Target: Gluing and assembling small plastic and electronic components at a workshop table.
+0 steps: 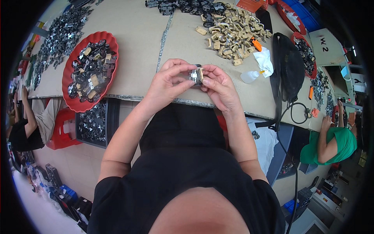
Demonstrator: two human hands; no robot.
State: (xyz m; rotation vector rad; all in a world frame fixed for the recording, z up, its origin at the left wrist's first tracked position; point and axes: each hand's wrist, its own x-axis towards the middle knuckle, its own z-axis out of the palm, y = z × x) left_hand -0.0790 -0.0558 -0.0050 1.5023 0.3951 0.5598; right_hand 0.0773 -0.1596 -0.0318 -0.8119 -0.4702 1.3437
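Above the table's front edge, my left hand (166, 82) pinches a small dark and silver toy car chassis (193, 75) between thumb and fingers. My right hand (221, 86) grips a tan plastic piece (201, 73) that sits against the chassis' right side. Whether the two parts are joined cannot be made out, as my fingertips cover much of them. Further back on the right lies a heap of similar tan pieces (233, 35). Dark chassis parts with wheels (194, 7) are piled at the far edge.
A red scalloped tray (114, 46) of mixed parts stands at left, beside a large pile of grey parts (64, 33). On the right are a white squeeze bottle (249, 77), a white cloth (264, 60), an orange tool (256, 44) and a black bag (290, 72). Other people sit on both sides.
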